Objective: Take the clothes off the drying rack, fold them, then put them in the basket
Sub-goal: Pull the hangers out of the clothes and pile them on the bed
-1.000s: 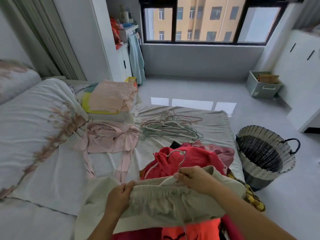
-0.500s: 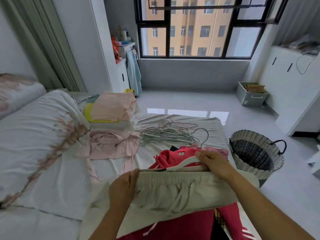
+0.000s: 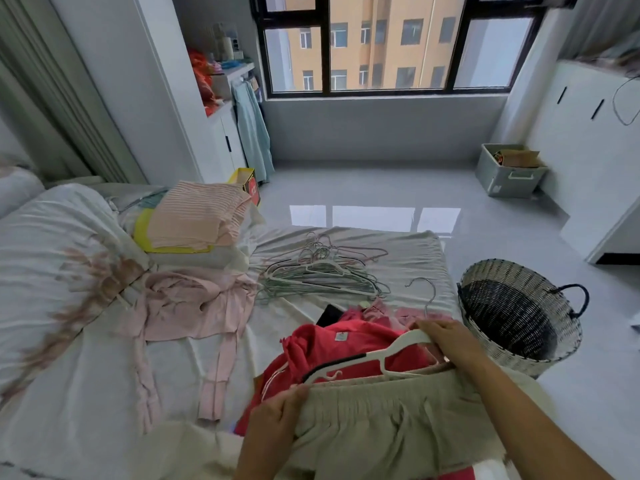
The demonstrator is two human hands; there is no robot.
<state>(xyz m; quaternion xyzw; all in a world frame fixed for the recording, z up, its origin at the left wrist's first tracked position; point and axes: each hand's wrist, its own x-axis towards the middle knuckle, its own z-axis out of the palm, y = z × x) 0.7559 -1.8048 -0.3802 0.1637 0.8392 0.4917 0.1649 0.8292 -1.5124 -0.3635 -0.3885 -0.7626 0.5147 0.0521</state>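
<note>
Beige drawstring garment (image 3: 381,420), soft, with a gathered elastic waistband, is lying across the clothes heap at the near end of the bed (image 3: 398,251). Left hand (image 3: 273,427) is gripping the waistband's left end, likely anchoring it. Right hand (image 3: 450,341) is curling round the white plastic hanger (image 3: 391,355) by its shoulder, apparently working it free before folding. Red garment (image 3: 332,348) is bunching underneath. Thin hangers (image 3: 318,275) are tangling further up the sheet, near a folded striped stack (image 3: 197,216). Woven basket (image 3: 519,317) is standing on the floor, right, nothing showing inside
</note>
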